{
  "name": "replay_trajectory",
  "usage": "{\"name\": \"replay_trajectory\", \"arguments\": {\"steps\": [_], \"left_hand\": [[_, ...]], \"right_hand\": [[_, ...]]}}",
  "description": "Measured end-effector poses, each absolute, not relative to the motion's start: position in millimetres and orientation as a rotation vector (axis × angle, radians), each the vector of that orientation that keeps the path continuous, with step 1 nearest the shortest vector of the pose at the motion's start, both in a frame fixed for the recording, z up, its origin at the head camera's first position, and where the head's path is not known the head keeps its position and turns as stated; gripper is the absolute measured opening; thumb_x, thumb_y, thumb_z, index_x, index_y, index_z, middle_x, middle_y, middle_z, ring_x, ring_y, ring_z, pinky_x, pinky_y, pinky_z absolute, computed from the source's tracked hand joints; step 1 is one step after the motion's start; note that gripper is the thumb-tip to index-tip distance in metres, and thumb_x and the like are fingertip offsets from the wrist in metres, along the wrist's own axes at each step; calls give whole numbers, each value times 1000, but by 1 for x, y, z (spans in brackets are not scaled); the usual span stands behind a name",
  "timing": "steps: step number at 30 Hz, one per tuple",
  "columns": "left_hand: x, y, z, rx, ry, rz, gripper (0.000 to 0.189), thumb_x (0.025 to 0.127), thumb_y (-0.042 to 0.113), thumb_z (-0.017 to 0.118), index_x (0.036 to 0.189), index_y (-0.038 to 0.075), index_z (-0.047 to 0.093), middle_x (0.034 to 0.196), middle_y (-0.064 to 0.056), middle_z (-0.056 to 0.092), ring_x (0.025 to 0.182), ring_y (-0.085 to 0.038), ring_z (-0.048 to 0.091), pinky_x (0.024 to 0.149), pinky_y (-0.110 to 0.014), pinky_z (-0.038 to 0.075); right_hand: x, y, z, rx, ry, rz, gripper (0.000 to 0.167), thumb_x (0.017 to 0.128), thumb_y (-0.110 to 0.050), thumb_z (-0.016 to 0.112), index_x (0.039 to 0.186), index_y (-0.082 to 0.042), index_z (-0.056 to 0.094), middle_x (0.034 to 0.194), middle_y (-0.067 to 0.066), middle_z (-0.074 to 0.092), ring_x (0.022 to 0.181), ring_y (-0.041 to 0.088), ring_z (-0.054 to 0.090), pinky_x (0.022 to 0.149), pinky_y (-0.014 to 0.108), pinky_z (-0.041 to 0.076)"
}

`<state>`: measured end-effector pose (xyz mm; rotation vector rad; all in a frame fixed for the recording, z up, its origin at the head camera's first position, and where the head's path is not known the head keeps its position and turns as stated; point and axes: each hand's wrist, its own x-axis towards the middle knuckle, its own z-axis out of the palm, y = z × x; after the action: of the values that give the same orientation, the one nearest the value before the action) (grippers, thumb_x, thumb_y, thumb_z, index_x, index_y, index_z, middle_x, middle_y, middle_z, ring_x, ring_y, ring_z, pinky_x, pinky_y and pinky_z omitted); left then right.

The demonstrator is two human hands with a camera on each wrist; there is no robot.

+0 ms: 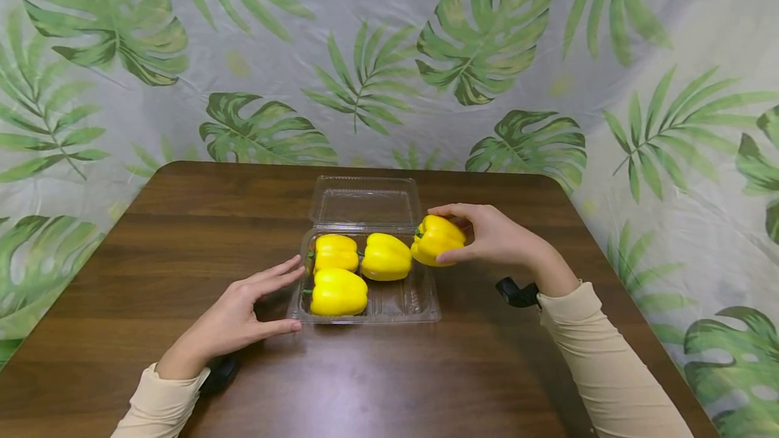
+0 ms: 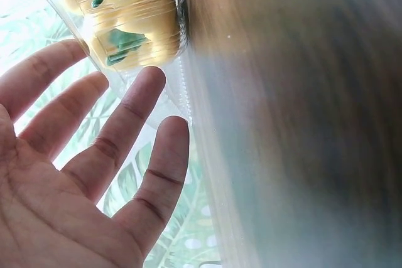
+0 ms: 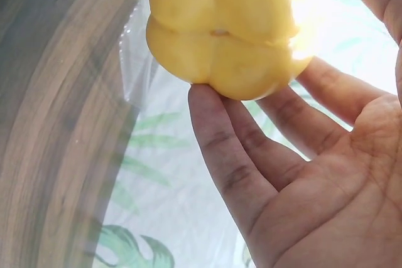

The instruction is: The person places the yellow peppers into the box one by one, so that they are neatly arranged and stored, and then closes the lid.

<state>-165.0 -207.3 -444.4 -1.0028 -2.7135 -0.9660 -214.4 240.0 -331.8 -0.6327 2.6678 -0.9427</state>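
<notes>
In the head view, a clear plastic clamshell container (image 1: 398, 316) lies on the table with its lid folded back. Inside it are three yellow bell peppers: one at the back left (image 1: 336, 253), one at the front left (image 1: 339, 293) and one at the back middle (image 1: 386, 257). My right hand (image 1: 502, 235) grips a fourth yellow bell pepper (image 1: 439, 240) between thumb and fingers, over the container's right edge; its smooth lobed bottom faces the right wrist camera. At the container's left side is my left hand (image 1: 243, 309), fingers extended and spread, fingertips right at the wall.
The transparent lid (image 1: 367, 201) spreads toward the back of the brown wooden table (image 1: 213, 222). Behind and around the table hangs a leaf-patterned cloth (image 1: 377, 46). A black strap device (image 1: 517, 292) sits at the right wrist.
</notes>
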Motion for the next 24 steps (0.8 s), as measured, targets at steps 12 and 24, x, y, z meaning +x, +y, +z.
{"name": "replay_trajectory", "arguments": {"steps": [12, 24], "left_hand": [[-163, -207, -445, -1001, -2713, -964, 83, 84, 47, 91, 155, 16, 60, 167, -5, 50, 147, -32, 57, 111, -57, 52], [-163, -207, -446, -998, -2705, -961, 83, 84, 47, 91, 155, 17, 60, 167, -4, 50, 147, -31, 57, 111, -53, 53]], "right_hand": [[-207, 232, -331, -705, 2617, -916, 85, 86, -36, 93, 158, -15, 53, 146, 4, 65, 119, 21, 69, 101, 41, 61], [-205, 225, -332, -770, 2552, -927, 84, 86, -35, 93, 157, -15, 55, 147, 3, 65, 118, 19, 70, 101, 41, 61]]}}
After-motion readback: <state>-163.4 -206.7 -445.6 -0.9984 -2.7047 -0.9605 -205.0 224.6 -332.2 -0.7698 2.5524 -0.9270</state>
